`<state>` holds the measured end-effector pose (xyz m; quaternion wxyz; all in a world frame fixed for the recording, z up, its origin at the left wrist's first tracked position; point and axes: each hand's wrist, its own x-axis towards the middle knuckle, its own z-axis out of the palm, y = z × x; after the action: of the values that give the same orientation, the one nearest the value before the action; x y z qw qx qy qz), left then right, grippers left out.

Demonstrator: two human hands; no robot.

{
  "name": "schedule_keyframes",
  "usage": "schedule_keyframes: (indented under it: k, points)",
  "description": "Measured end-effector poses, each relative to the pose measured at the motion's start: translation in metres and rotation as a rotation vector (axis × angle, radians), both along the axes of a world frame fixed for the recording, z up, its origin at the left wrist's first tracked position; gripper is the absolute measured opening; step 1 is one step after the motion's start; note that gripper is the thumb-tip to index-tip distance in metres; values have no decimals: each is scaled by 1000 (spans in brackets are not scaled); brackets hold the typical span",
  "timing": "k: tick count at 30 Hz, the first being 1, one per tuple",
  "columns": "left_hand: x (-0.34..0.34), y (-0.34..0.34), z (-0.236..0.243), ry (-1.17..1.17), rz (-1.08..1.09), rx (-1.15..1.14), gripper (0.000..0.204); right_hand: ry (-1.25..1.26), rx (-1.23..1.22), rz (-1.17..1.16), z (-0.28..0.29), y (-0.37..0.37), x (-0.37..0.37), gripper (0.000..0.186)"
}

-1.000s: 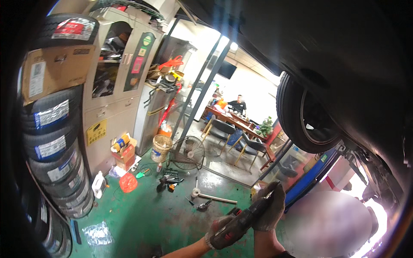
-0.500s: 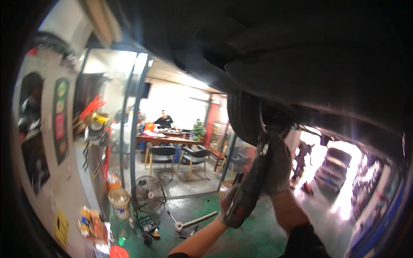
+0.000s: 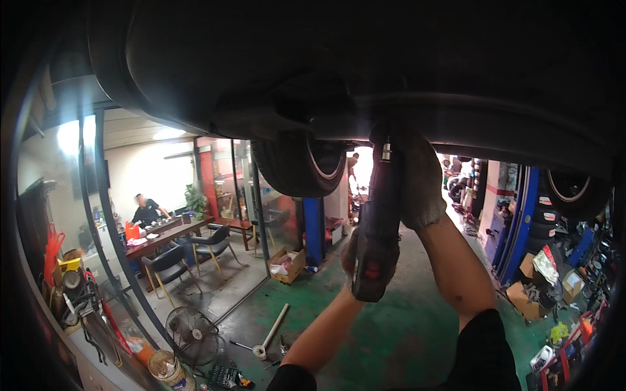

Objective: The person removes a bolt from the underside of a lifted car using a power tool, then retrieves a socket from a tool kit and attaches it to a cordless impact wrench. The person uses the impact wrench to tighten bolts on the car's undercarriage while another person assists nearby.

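A black cordless ratchet wrench (image 3: 378,228) stands nearly upright in front of me, its head up against the dark underside of a raised car (image 3: 424,65). Near its top shows a shiny metal socket (image 3: 387,151). My left hand (image 3: 350,259), in a grey work glove, is wrapped round the lower handle, partly hidden behind the tool. My right hand (image 3: 422,186), gloved too, is closed round the upper end; its fingertips are in shadow. Left of the tool hangs a car wheel (image 3: 297,163).
A person (image 3: 149,210) sits at a wooden table behind glass, with black chairs (image 3: 215,241) nearby. A floor fan (image 3: 192,333), a socket set (image 3: 225,376) and a white pipe (image 3: 277,326) are at lower left. Blue lift posts (image 3: 521,225) and cardboard boxes (image 3: 525,296) stand at right.
My view has turned right, so the office has shifted left and the shelves at right have come in. The ratchet wrench now stands more upright, with both hands still on it.
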<state>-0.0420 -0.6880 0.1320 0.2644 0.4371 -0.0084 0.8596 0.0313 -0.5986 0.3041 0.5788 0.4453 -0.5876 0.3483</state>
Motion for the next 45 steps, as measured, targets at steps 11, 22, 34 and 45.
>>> schedule_keyframes:
  k: [11,22,34,45]
  points:
    - [-66,88,54,815,-270,308,21,-365,-36,387,9,14,6,29]
    - [-65,90,-90,-10,30,170,28,-258,-66,128,2,17,-24,25]
    - [-94,120,-86,-14,-114,172,47,-295,-23,-61,14,29,-7,27]
    - [-110,137,-97,-10,-112,189,67,-594,70,821,21,32,-1,20]
